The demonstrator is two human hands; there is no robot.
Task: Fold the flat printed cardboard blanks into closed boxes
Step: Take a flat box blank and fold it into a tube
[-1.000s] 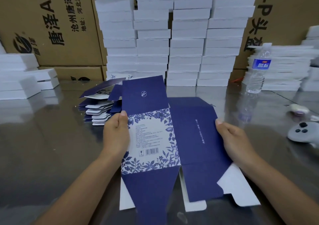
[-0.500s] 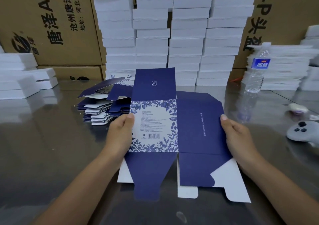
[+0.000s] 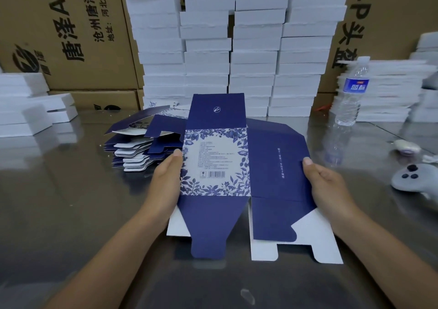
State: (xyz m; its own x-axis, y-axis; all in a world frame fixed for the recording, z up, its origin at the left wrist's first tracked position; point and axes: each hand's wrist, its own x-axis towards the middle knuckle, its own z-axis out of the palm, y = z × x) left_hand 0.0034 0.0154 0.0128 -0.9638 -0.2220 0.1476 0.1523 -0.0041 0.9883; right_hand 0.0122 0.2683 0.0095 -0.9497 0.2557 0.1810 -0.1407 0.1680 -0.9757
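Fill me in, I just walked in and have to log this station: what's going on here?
A person is holding one flat navy-blue printed cardboard blank with a white floral panel. The left hand pinches its left edge and the right hand its right edge, over the shiny metal table. The blank is spread flat, not yet a box. A pile of more flat blue blanks lies behind it to the left, with tall stacks of white slabs at the back.
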